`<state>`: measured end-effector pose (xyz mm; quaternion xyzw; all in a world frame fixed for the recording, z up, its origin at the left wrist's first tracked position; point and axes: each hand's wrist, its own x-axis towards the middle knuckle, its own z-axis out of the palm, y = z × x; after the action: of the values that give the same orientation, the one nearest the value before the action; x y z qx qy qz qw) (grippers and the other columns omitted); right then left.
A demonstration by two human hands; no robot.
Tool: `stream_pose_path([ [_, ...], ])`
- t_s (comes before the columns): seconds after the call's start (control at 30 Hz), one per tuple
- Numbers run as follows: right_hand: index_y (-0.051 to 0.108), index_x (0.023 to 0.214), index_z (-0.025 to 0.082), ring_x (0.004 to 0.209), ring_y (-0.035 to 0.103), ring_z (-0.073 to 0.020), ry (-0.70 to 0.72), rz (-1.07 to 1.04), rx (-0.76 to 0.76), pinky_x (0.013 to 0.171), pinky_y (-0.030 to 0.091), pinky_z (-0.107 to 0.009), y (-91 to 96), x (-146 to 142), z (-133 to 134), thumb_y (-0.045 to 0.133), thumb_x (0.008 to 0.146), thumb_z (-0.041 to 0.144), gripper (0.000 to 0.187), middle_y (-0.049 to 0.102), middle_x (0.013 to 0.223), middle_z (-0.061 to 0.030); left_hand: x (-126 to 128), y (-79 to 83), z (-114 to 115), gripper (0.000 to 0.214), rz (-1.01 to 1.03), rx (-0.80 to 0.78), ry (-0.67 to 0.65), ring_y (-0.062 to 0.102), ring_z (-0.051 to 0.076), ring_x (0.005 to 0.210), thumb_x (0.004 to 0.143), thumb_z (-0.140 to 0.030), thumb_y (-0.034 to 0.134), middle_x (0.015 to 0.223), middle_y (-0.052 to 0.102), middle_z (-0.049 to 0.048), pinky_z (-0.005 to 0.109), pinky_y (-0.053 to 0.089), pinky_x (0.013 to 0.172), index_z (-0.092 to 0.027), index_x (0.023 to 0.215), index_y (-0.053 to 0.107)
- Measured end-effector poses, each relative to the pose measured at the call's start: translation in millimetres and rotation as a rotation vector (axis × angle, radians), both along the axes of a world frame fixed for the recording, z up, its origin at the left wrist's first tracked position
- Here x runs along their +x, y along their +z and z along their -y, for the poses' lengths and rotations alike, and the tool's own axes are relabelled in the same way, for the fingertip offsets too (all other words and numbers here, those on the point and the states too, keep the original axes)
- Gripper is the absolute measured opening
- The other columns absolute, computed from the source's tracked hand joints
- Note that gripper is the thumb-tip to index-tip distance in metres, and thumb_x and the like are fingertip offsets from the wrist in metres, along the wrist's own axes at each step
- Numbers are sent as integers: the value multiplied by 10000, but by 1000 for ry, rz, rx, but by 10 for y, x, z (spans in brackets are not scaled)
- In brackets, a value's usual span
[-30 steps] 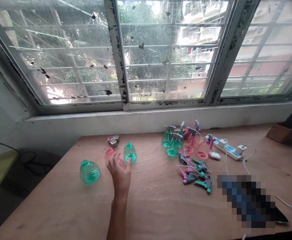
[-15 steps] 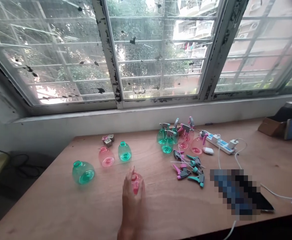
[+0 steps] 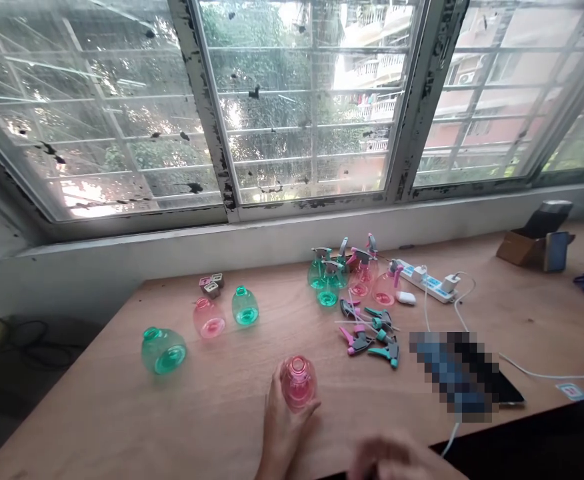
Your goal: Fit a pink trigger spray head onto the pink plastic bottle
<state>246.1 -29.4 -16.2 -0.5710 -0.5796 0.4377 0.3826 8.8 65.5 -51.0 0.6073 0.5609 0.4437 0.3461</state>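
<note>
My left hand (image 3: 286,417) is wrapped round a clear pink spray bottle without its head (image 3: 299,383), upright near the front of the table. My right hand (image 3: 392,457) is at the bottom edge, blurred by motion; what its fingers do is unclear. Left of the held bottle stand a green bottle (image 3: 245,307), a pink bottle (image 3: 209,319) and a larger green bottle (image 3: 163,351), all with open necks. To the right lies a pile of loose trigger sprayer heads (image 3: 372,333), pink-grey and teal-grey, with thin tubes.
Several green and pink bottles with spray heads (image 3: 328,277) stand near the wall. Beside them are a white power strip (image 3: 429,281) and a small white case (image 3: 406,299). A blurred-out dark device (image 3: 512,390) with cables lies right. Small blocks (image 3: 212,289) sit back left; a cardboard box (image 3: 515,248) back right.
My left hand has moved right and toward me with the pink bottle, whose neck now shows. My right hand has come into view at the bottom. The view has shifted slightly right.
</note>
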Motion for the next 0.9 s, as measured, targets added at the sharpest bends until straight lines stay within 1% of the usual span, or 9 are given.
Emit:
stream_pose_path([
  [0.07,611,1251,280,1257,551,-292,-65,56,63,1104,388,-530,-41,33,-337,480,980,392,322,635,1329,-71,3,-19,-9,849,18,13,10,512,346,1326,595,-347,865,1399,574,182,495,353,1127,-191,1335,479],
  [0.13,593,1293,290,1379,422,-333,-240,389,257,1176,225,-588,-171,28,-698,537,939,385,371,574,1420,-91,4,-47,-14,847,18,44,2,515,343,1319,596,-317,863,1390,577,175,488,363,1120,-197,1341,478],
  [0.2,547,1358,245,1448,299,-391,-366,666,298,1162,158,-665,-342,-6,-989,596,892,399,493,438,1535,-157,0,-76,-9,822,-17,94,-7,495,327,1330,640,-304,835,1394,559,154,490,355,1131,-207,1365,458],
  [0.37,626,1271,216,1376,424,-414,-361,879,311,1130,101,-732,-542,-146,-1132,601,881,374,422,548,1427,-222,-36,-130,43,681,-148,244,167,462,299,1317,836,-269,653,1403,466,112,542,400,1098,-274,1442,342],
  [0.43,681,1163,226,1302,513,-382,-312,744,335,1144,108,-713,-498,-186,-1018,616,862,368,339,628,1335,-187,-55,-140,55,704,-159,262,270,458,310,1318,868,-258,609,1441,421,131,540,438,1067,-290,1481,265],
  [0.53,685,1147,271,1251,558,-352,-247,336,311,1136,265,-630,-440,-175,-813,652,826,421,356,659,1312,-136,-72,-136,55,721,-210,316,355,435,312,1349,886,-232,576,1484,394,126,530,444,1076,-296,1510,220],
  [0.6,689,1159,282,1216,591,-360,-233,-45,210,1071,393,-568,-465,-103,-684,662,798,517,432,690,1287,-133,-71,-119,54,674,-277,359,359,418,310,1361,906,-202,536,1482,400,117,533,435,1086,-299,1506,246],
  [0.73,790,891,239,879,721,-401,-260,-702,-33,900,510,-579,-584,166,-397,615,607,809,660,810,891,-138,-51,-74,72,644,-380,375,346,423,314,1341,912,-120,493,1462,400,126,526,470,1054,-296,1492,276],
  [0.9,778,1005,244,884,703,-353,-204,-773,-100,913,489,-536,-549,414,-66,556,768,716,573,794,981,-121,-35,-76,84,639,-437,377,331,432,330,1334,911,-108,482,1462,390,122,533,487,1036,-316,1484,289],
])
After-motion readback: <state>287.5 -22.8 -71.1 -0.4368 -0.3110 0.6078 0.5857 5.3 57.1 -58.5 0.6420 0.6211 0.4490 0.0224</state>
